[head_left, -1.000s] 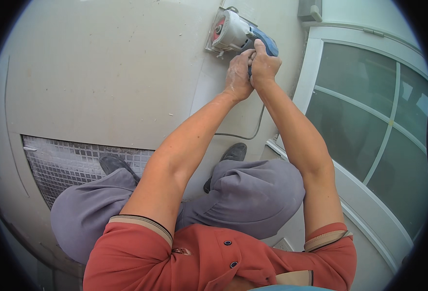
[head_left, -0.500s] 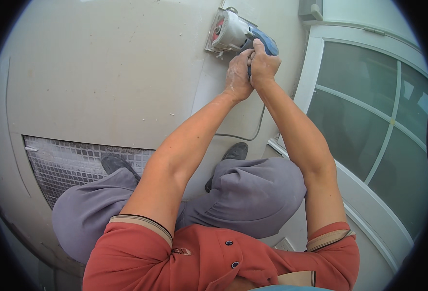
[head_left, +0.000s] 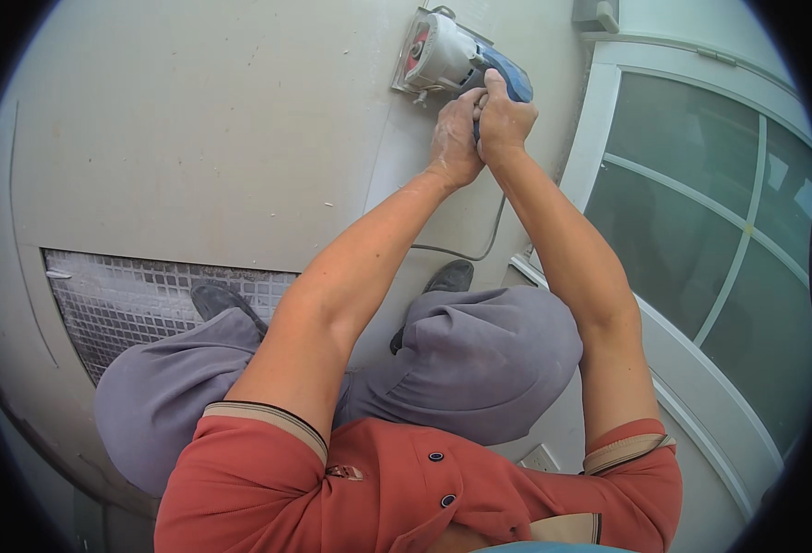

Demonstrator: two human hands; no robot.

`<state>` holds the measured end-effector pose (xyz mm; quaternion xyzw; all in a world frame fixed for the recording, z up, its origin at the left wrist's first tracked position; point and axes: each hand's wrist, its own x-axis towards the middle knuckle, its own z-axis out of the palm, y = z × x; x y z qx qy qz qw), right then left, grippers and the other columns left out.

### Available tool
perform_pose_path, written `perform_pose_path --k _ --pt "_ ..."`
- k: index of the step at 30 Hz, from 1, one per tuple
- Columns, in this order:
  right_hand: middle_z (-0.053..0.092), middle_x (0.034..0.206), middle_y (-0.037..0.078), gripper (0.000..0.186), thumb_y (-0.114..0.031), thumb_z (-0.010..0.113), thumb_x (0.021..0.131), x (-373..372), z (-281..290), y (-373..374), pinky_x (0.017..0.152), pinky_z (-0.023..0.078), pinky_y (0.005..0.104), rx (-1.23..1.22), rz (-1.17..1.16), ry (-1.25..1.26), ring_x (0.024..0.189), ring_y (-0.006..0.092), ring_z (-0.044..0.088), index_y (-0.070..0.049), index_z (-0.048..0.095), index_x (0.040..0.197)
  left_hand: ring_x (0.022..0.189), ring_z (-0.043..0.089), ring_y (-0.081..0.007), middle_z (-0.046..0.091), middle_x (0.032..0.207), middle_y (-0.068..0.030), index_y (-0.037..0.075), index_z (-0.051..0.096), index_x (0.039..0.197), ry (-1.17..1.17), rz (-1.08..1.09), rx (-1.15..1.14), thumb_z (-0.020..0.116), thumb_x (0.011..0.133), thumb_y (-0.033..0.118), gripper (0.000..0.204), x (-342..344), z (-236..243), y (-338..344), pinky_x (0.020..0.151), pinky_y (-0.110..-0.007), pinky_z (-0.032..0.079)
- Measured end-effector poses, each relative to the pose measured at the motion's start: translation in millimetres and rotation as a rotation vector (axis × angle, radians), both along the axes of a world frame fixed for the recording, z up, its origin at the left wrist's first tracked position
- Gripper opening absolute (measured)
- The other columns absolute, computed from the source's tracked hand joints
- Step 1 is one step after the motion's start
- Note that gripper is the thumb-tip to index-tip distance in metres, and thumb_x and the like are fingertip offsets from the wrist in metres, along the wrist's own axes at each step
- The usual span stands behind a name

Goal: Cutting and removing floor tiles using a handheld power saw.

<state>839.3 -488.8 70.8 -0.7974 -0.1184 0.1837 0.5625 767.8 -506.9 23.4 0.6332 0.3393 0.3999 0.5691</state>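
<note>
A handheld circular cutter with a grey-white guard, a red disc and a blue body rests on its flat metal base, at the far end of a large pale beige sheet. My left hand, dusty with white powder, is wrapped round the cutter's rear handle. Pressed against it, my right hand grips the same handle, its thumb up along the blue body. Both arms stretch forward. The lower edge of the blade is hidden under the base.
A dark power cord curves from behind my right forearm toward my shoe. At left, an opening in the sheet shows dusty grid-patterned tiles, with my other shoe there. A white-framed glass door stands close on the right.
The whole view has shifted slightly. Both hands keep their grip on the cutter, which shows no clear movement along the sheet.
</note>
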Motion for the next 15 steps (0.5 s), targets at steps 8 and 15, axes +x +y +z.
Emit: perform_pose_path --k 8,15 --pt "0.056 0.057 0.003 0.026 -0.013 0.067 0.089 -9.1 10.1 -4.3 0.044 0.039 0.0273 -0.005 -0.005 0.082 0.045 0.0122 0.050 -0.005 0.059 0.065 0.109 0.052 -0.0412 0.059 0.113 -0.0180 0.009 0.044 0.129 -0.001 0.021 0.033 0.068 0.080 0.014 0.055 -4.7 0.7 -4.9 0.095 -0.048 0.041" --pt "0.055 0.056 0.003 0.027 -0.012 0.067 0.089 -12.8 11.0 -7.8 0.043 0.038 0.0274 0.003 -0.017 0.104 0.045 0.0120 0.050 -0.005 0.058 0.064 0.110 0.054 -0.0408 0.059 0.116 -0.0192 0.006 0.044 0.129 0.024 0.010 0.051 0.070 0.080 0.015 0.056 -8.3 0.8 -9.5 0.095 -0.047 0.043"
